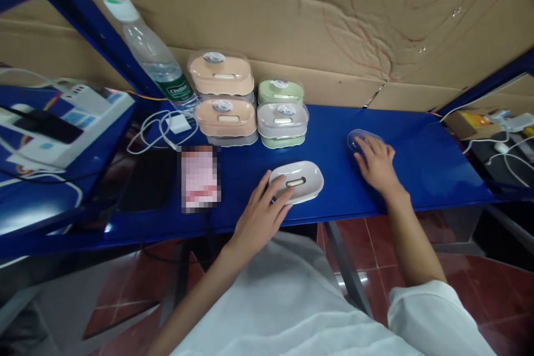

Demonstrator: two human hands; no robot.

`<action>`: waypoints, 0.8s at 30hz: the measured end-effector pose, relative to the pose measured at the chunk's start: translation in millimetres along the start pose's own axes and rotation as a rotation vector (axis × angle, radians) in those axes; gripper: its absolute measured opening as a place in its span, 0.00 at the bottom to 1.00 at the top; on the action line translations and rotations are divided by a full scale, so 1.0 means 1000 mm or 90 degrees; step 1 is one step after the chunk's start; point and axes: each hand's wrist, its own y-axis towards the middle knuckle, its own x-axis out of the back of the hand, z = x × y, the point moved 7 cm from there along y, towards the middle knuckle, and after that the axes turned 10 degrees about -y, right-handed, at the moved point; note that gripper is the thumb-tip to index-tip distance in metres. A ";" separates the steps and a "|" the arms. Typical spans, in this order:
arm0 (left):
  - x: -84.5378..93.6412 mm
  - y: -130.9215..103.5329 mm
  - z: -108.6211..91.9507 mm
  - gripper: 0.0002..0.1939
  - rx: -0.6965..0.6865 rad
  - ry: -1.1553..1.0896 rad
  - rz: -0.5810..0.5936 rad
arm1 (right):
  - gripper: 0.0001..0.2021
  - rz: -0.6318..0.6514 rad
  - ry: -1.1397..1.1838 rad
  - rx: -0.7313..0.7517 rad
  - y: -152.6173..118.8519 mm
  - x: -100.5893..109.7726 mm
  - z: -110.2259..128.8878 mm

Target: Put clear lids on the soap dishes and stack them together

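An oval white dish (311,177) with a slot in its middle sits near the table's front edge. My left hand (262,211) rests on its left side, fingers spread over the rim and into the dish. To the right, my right hand (377,164) touches a clear oval lid (357,136) lying on the blue table, its fingers apart over the lid's right part. Behind the dish stand stacked oval boxes with clear covers: peach ones (225,118) on the left, a greyish-white one (282,117) and a green one (280,90) beside them.
A water bottle (156,58) leans at the back left of the blue table (434,161). Near it are a white cable (144,136), a dark phone-like slab (146,181) and a blurred pink item (200,178). A power strip (75,128) lies far left; cardboard (292,22) stands behind.
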 end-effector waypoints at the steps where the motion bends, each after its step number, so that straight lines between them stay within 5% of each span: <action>1: 0.000 0.000 0.000 0.20 -0.006 0.002 0.000 | 0.26 -0.004 0.060 0.062 -0.009 0.007 0.030; 4: 0.000 0.000 -0.002 0.20 -0.031 0.010 -0.005 | 0.29 0.007 0.201 0.285 -0.035 0.023 0.114; 6: 0.001 -0.001 -0.003 0.20 -0.041 0.013 -0.009 | 0.26 -0.009 0.225 0.355 -0.046 0.027 0.146; 15: 0.001 -0.001 -0.007 0.18 -0.049 0.024 0.008 | 0.19 -0.099 0.151 0.390 -0.059 0.036 0.165; 19: 0.002 -0.001 -0.004 0.18 -0.032 -0.008 0.008 | 0.22 -0.079 0.198 0.333 -0.047 0.033 0.129; 24: 0.006 0.001 0.000 0.16 -0.016 -0.039 -0.039 | 0.37 -0.068 0.050 -0.005 -0.012 -0.001 -0.005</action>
